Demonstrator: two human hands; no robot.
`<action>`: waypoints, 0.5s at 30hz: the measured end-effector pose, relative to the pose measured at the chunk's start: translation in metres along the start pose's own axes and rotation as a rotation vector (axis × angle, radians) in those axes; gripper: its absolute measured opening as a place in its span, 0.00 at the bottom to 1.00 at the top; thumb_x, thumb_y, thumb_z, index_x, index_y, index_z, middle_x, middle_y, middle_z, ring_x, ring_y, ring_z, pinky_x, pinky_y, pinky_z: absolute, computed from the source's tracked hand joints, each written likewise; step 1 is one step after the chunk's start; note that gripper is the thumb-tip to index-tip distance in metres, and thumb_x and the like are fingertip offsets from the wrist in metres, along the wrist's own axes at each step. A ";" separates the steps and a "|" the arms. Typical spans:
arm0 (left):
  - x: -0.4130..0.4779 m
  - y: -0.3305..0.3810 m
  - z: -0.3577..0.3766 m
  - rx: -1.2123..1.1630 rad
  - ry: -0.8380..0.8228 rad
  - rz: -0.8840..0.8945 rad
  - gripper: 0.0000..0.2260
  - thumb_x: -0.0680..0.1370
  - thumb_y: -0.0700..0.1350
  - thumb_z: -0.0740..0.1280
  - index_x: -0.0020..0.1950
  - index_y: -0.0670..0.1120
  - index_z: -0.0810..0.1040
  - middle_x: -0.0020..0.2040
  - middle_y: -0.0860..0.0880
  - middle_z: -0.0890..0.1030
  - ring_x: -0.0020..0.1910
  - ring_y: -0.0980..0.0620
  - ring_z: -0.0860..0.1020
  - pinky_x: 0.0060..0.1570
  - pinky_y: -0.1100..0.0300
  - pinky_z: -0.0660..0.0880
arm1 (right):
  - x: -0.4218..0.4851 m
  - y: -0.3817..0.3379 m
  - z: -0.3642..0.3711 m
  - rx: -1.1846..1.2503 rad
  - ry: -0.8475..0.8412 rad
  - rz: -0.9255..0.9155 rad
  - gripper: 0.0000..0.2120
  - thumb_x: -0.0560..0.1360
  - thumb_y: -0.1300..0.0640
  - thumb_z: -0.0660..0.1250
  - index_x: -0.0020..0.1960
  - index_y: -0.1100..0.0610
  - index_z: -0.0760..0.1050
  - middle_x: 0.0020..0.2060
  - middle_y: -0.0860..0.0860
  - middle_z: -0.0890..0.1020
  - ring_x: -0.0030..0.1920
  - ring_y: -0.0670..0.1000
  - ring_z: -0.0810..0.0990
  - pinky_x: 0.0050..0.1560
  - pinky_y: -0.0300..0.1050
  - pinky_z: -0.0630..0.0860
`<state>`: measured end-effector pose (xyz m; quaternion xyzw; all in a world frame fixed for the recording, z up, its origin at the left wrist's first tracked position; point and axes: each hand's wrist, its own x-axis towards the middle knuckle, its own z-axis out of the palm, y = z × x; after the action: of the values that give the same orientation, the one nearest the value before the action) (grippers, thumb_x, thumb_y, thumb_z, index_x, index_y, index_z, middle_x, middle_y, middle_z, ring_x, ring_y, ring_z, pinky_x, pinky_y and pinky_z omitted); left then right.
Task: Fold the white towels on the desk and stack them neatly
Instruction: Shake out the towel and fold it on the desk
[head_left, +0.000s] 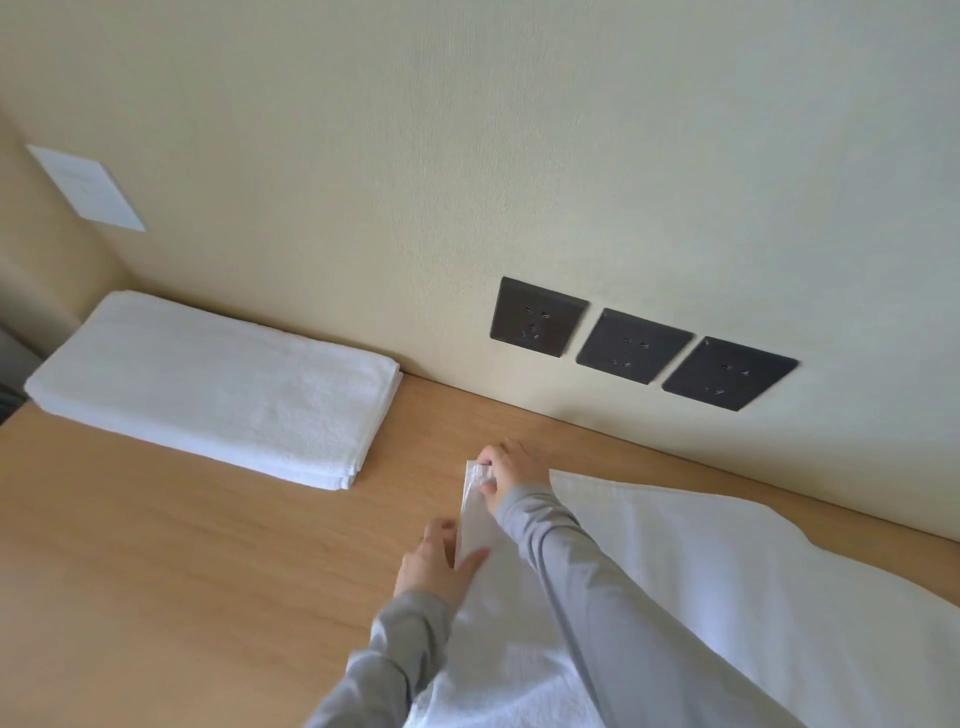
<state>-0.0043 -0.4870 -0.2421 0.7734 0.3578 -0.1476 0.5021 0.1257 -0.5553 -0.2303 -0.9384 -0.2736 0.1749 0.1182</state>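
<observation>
Nearest, a loose white terry towel (727, 571) lay spread over the right part of the light wooden desk (156, 571). The left hand (439, 564), in a grey sleeve, gripped its raised left edge, thumb on top and fingers curled behind the cloth. A little farther on, the right hand (511, 467) pinched the towel's far corner between curled fingers, and beyond it a flat stack of folded white towels (208, 384) sat at the desk's far left against the cream wall (467, 130), which carried three dark square sockets (634, 345) and a white wall plate (85, 187).
</observation>
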 end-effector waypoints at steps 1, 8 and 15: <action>0.009 0.007 -0.004 -0.099 0.004 -0.020 0.25 0.73 0.52 0.70 0.67 0.48 0.67 0.52 0.52 0.80 0.50 0.51 0.77 0.53 0.58 0.74 | 0.000 0.000 -0.001 0.035 0.020 0.015 0.07 0.74 0.59 0.62 0.51 0.52 0.73 0.55 0.52 0.75 0.59 0.54 0.70 0.61 0.44 0.61; 0.048 0.043 -0.011 -0.477 -0.068 -0.029 0.20 0.73 0.36 0.69 0.64 0.44 0.73 0.50 0.49 0.80 0.46 0.54 0.78 0.45 0.64 0.72 | -0.002 0.015 -0.008 0.199 0.004 0.099 0.02 0.74 0.58 0.65 0.46 0.54 0.73 0.52 0.52 0.77 0.55 0.53 0.73 0.53 0.43 0.66; 0.041 0.040 -0.007 -0.607 -0.019 -0.005 0.15 0.74 0.36 0.67 0.59 0.46 0.78 0.50 0.49 0.82 0.49 0.51 0.79 0.50 0.58 0.74 | -0.004 0.015 -0.011 0.258 0.058 0.051 0.02 0.73 0.60 0.67 0.46 0.56 0.75 0.49 0.52 0.80 0.52 0.53 0.75 0.53 0.42 0.68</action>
<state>0.0512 -0.4736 -0.2365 0.5858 0.3826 -0.0425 0.7132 0.1336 -0.5709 -0.2241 -0.9267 -0.2212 0.1846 0.2412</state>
